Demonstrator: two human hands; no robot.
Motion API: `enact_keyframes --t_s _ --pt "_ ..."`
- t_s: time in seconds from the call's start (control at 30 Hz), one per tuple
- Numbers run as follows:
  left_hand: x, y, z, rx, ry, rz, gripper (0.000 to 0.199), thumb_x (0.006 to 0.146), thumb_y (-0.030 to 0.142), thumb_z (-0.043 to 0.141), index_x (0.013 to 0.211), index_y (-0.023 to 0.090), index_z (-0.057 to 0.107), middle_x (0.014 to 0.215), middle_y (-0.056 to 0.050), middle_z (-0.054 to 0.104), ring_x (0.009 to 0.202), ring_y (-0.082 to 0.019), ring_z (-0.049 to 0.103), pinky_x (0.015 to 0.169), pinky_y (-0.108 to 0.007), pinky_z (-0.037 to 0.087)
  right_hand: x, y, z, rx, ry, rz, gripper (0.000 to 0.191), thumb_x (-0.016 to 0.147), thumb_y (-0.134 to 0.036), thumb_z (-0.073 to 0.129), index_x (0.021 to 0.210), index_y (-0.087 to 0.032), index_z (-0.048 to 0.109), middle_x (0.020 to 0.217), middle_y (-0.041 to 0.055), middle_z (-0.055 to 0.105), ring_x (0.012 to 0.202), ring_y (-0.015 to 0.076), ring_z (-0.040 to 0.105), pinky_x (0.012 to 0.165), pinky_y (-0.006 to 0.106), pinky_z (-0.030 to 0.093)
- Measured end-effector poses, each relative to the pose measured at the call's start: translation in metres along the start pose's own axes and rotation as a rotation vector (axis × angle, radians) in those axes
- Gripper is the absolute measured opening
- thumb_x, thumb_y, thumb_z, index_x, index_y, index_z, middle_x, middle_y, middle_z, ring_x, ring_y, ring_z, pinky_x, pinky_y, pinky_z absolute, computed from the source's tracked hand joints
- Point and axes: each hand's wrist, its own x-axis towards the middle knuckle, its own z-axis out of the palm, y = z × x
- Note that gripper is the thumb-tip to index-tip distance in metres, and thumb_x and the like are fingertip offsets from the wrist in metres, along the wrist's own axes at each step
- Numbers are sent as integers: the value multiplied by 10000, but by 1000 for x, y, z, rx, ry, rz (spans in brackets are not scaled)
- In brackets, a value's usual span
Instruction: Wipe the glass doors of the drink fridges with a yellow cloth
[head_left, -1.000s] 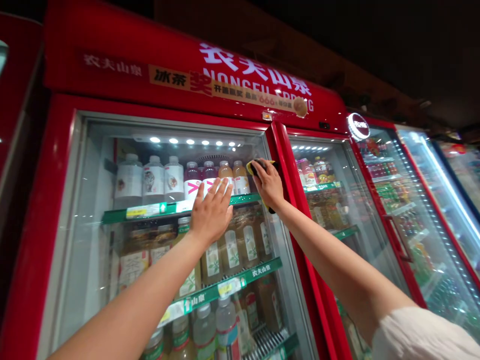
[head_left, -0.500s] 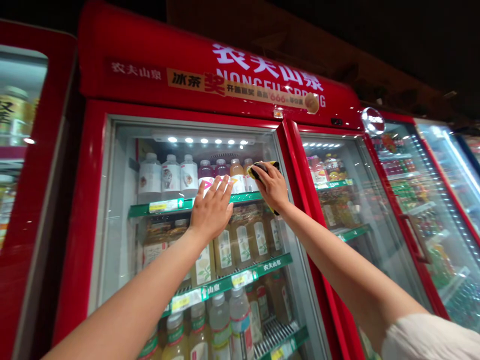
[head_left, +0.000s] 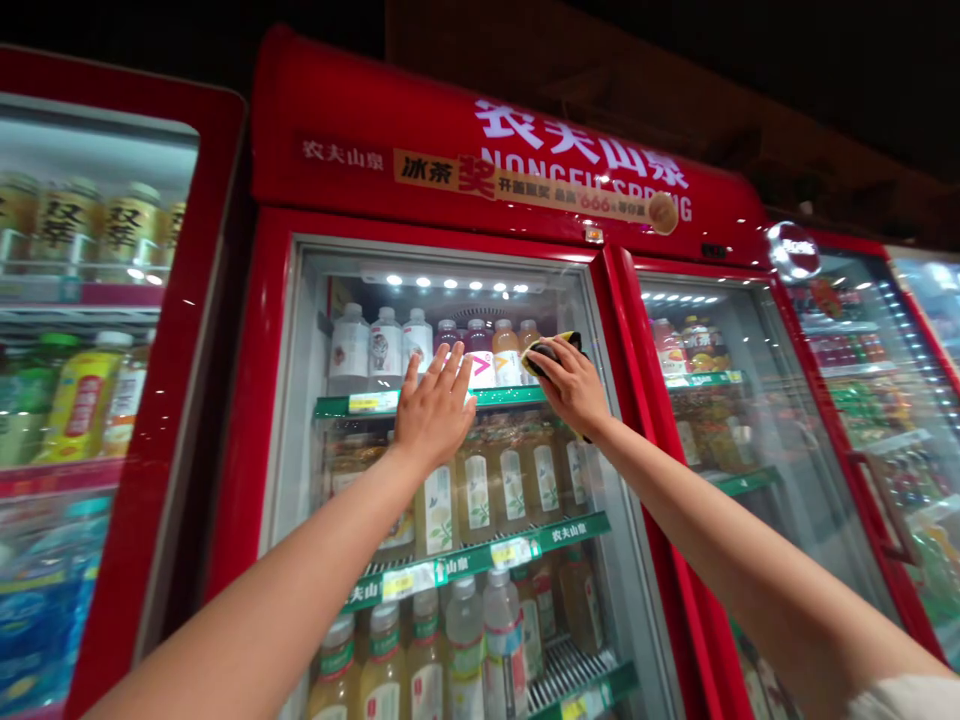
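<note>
Had the yellow-and-black cloth (head_left: 544, 353) up by the top right of the glass door (head_left: 300, 450), bunched under the fingers of the right hand (head_left: 579, 388). Looked pressed against the pane, close to the red door frame (head_left: 631, 370). Couldn't see under the palm, so can't swear to the full contact.

Found the left hand (head_left: 435, 410) holding nothing, fingers fairly straight and a bit spread, flat on the glass or just off it. Honestly couldn't tell which.

Progress-wise, could only vouch for cloth at a single upper spot. Saw no cloth on the left side or lower down, but couldn't sort handled glass from unhandled, what with all the reflections. So couldn't call anything finished, or say how much remained.

Behind the pane, spotted bottles (head_left: 350, 350) lined up on the top shelf over a green shelf strip (head_left: 510, 397), plus more rows below. Further out, noticed a long sticker (head_left: 540, 192) across the red header (head_left: 322, 110), a pale sleeve (head_left: 904, 698) on the right arm, and other drinks fridges either side, including a red-framed fridge (head_left: 214, 170) on the left, full of cans and bottles
</note>
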Motion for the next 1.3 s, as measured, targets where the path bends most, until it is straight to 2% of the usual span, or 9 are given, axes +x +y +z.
enact_keyframes --t_s 0.13,0.27,0.5,0.63,0.73,0.83,1.0,1.13,1.3 --pt "2 -12 -6 16 1 -17 624 1024 347 391 1618 186 285 1689 -108 317 1592 -239 231 1310 -531 93 9 9 2 -13 26 92 441 1009 -252 475 1434 -251 592 1533 97 553 1472 288 448 1189 509 426" --pt "10 -28 -13 33 17 -72 615 1028 353 371 1614 179 299 1685 -120 328 1587 -255 246 1307 -539 99 48 -19 28 -83 142 327 493 998 -251 476 1487 -209 530 1575 141 502 1514 336 377 1175 559 414" --pt "15 -49 -13 32 29 -91 604 1029 358 361 1608 189 330 1678 -116 343 1588 -279 240 1308 -548 91 22 -25 11 10 13 -60 453 995 -247 521 1439 -301 587 1541 60 539 1464 262 441 1187 463 425" --pt "10 -51 -8 25 49 -76 643 1027 357 381 1638 202 252 1690 -112 312 1595 -281 216 1307 -562 80 38 -10 17 -19 169 197 418 957 -205 542 1342 -285 686 1398 121 596 1295 306 555 1092 503 490" --pt "9 -50 -5 23 62 -72 675 1026 361 387 1654 214 189 1696 -107 295 1598 -275 205 1304 -571 92 73 -30 35 -10 233 315 416 964 -199 526 1336 -270 699 1331 140 630 1228 313 587 1051 502 508" --pt "8 -49 -6 21 53 -78 662 1030 369 376 1650 201 214 1698 -107 289 1599 -275 202 1306 -566 90 85 -60 40 28 184 156 395 996 -270 540 1367 -275 674 1373 117 634 1284 287 570 1103 461 480" --pt "8 -46 -11 14 10 -94 628 1032 363 366 1624 164 298 1699 -115 286 1599 -286 202 1306 -561 94 45 -64 19 99 -7 -185 351 1025 -342 532 1345 -313 673 1428 55 633 1385 234 521 1152 420 450" --pt "6 -46 -11 9 15 -88 638 1028 357 376 1630 171 282 1698 -114 288 1593 -293 221 1307 -559 96 51 -54 24 30 113 57 371 1003 -275 524 1341 -282 676 1411 89 643 1321 271 570 1115 463 475" --pt "6 -45 -7 -3 46 -91 633 1026 355 362 1621 147 299 1694 -120 293 1592 -284 226 1309 -543 128 86 -91 49 -54 206 277 426 1003 -249 496 1407 -274 627 1483 98 594 1421 321 480 1133 516 448"
